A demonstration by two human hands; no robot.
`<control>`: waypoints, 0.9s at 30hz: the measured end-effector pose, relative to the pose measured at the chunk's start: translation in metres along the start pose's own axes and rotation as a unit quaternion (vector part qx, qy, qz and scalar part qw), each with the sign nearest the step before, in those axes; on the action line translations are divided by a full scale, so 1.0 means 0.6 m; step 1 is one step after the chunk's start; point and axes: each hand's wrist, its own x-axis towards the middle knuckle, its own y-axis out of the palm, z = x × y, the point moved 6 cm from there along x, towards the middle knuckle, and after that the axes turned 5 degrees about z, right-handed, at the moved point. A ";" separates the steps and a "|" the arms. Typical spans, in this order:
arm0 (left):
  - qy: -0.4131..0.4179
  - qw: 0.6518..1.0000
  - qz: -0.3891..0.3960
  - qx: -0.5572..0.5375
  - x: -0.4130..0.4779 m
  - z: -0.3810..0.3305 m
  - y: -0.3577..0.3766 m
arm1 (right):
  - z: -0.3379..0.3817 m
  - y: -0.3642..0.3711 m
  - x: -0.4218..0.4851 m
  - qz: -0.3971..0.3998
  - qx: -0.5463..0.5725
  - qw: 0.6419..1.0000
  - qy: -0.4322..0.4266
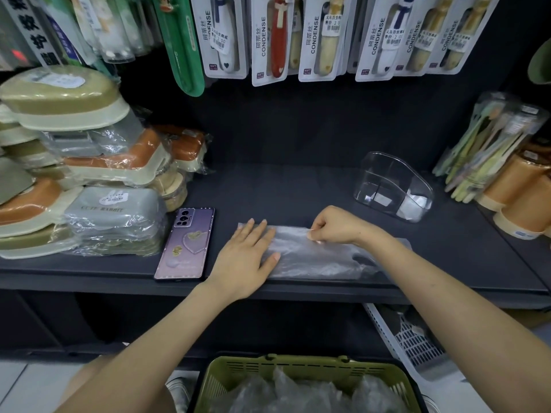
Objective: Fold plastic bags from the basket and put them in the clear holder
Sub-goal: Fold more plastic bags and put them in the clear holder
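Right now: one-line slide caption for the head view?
Left hand presses a plastic bag on the shelf; right hand pinches its far edge; clear holder beyond, basket below.

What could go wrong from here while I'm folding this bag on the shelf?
1. The plastic bag looks thin and slippery. Only the left hand pressing flat and the right hand pinching its far edge hold it, so the fold may spring open.
2. The phone lies right beside the left hand, at the front edge of the shelf. A smoothing sweep could knock it off.
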 end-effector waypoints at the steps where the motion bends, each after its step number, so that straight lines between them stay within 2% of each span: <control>1: -0.005 1.000 0.016 0.010 0.001 0.001 0.006 | 0.000 0.000 0.001 0.001 0.000 1.000 -0.003; 6: -0.023 0.999 0.037 0.022 0.002 0.004 0.012 | -0.005 -0.011 -0.011 0.003 0.042 0.999 -0.018; 9: -0.026 0.998 0.046 0.034 0.003 0.003 0.012 | -0.032 -0.033 -0.025 -0.028 0.067 0.997 -0.016; 14: -0.029 0.998 0.048 0.040 0.003 0.004 0.015 | -0.116 -0.066 -0.053 -0.068 0.098 0.992 0.042; 17: -0.034 0.997 0.050 0.040 0.005 0.007 0.019 | -0.151 -0.087 -0.069 -0.098 0.053 0.990 0.089; 20: -0.035 0.997 0.055 0.039 0.005 0.007 0.020 | -0.143 -0.112 -0.096 -0.208 -0.090 0.967 0.116; 22: -0.034 0.997 0.058 0.037 0.004 0.005 0.019 | -0.100 -0.105 -0.110 -0.272 -0.153 0.947 0.072; 23: -0.034 0.997 0.061 0.036 0.003 0.004 0.018 | -0.074 -0.087 -0.112 -0.279 -0.153 0.948 0.035; 25: -0.034 0.997 0.065 0.038 0.003 0.003 0.018 | -0.019 -0.031 -0.107 -0.265 -0.162 0.950 -0.044; 27: -0.037 0.996 0.064 0.039 0.003 0.003 0.019 | 0.021 0.034 -0.095 -0.244 -0.183 0.949 -0.086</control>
